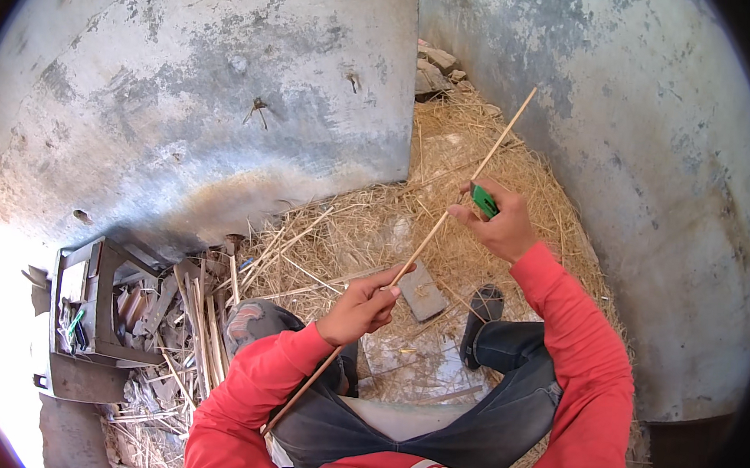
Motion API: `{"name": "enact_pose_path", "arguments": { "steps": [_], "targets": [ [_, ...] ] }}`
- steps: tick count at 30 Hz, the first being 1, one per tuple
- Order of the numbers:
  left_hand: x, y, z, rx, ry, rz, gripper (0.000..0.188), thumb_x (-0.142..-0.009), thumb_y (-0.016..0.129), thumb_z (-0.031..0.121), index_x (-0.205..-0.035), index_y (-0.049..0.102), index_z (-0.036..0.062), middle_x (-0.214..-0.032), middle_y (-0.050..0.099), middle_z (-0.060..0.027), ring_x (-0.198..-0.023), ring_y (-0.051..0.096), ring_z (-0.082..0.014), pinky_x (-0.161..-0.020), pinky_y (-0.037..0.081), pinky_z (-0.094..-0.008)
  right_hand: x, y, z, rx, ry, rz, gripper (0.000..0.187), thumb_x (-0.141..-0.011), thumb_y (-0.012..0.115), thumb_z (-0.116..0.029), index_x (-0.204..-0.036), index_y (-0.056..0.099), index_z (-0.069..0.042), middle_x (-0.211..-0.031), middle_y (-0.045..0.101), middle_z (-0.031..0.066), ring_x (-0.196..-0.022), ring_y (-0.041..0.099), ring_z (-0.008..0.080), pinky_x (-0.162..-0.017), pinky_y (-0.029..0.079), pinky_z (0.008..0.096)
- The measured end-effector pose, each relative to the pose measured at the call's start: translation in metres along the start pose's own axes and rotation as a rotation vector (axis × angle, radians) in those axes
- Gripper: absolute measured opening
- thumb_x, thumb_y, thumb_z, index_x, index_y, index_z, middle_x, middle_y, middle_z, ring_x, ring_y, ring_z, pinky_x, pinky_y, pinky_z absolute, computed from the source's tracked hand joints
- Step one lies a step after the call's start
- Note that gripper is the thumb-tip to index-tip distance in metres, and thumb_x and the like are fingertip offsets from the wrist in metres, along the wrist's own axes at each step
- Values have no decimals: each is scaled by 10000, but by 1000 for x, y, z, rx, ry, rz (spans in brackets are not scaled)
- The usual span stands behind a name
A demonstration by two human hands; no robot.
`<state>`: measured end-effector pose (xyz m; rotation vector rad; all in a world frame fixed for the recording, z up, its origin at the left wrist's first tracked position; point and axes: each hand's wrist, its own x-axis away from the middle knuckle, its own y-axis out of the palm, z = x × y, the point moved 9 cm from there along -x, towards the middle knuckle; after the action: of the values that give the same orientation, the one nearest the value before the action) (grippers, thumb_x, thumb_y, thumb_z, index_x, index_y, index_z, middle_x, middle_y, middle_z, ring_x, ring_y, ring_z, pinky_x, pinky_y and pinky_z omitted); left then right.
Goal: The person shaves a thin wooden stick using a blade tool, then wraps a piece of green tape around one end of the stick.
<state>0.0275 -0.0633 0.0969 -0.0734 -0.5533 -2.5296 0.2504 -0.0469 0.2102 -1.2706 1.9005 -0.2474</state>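
Straw [485,155] covered the floor between two grey walls, and the seated person worked over it. Left hand [359,307] had its grip closed round a long thin stick [446,217], fingers wrapped about the shaft near its middle. From that grip the stick ran two ways: its lower end slanted down past the red left sleeve [252,382] toward the lap, and its upper end rose up and to the right, reaching far beyond the right hand toward the wall. Right hand [498,221] sat higher along the stick than the left, its grip shut on a small green tool [484,201], with the fingertips against the shaft. The tool touched or nearly touched the stick there; I could not tell which. Below the stick, a flat grey slab [423,291] lay on the straw, just right of the left hand. A dark shoe [482,315] rested right of the slab. Well left of the left hand lay a heap of split sticks [203,326], and beyond them a dark crate [92,301] of odds and ends.
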Motion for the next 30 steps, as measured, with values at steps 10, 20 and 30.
{"name": "enact_pose_path", "arguments": {
  "steps": [10,20,30],
  "targets": [
    [-7,-5,1,-184,63,76,503,-1054,516,186,-1528,386,83,-615,353,81,-510,330,-30,-474,294,-211,-7,21,51,-439,287,-20,230,-907,746,-237,-928,691,-14,-662,587,-21,-593,538,103,-549,439,298],
    [-11,-32,5,-279,166,285,531,-1034,559,174,-1510,387,14,-663,415,78,-577,372,-14,-512,319,-208,5,22,1,126,201,-211,539,-963,552,-540,-930,652,-11,-706,621,157,-634,619,315,-610,472,430],
    [-10,-29,1,-322,127,284,510,-1027,565,151,-1497,417,22,-683,423,80,-589,380,-24,-528,338,-208,44,98,36,90,250,-411,501,-994,519,-483,-1148,679,-34,-784,664,239,-723,656,414,-677,498,491]
  ]
}}
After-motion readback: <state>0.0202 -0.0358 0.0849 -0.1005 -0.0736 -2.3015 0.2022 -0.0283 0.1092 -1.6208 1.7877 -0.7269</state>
